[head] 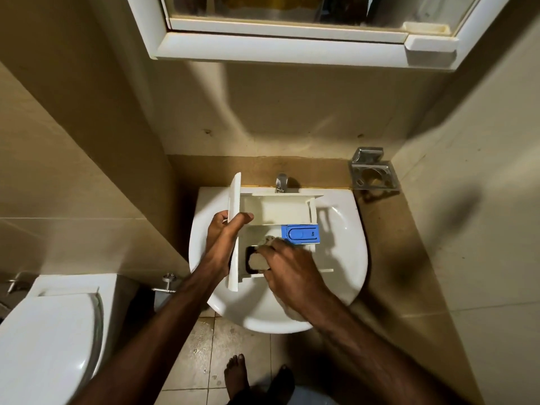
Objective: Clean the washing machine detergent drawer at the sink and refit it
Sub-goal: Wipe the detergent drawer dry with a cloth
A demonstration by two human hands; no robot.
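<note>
The detergent drawer (277,210) is held over the white sink (344,258), its far edge just under the tap (281,182), with bare basin to its right and the toilet (49,331) well off to the left. The left hand (223,238) has its fingers clenched around the drawer's front panel (234,223). The right hand (289,273) grips a cloth (260,260), pressing it into the near compartment beside the blue insert (301,233).

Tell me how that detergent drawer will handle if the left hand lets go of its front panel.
The detergent drawer looks like stiff, thin plastic, so probably light. Held over the sink by the left hand alone, it would likely tip into the basin. It may be slippery if wet.
</note>
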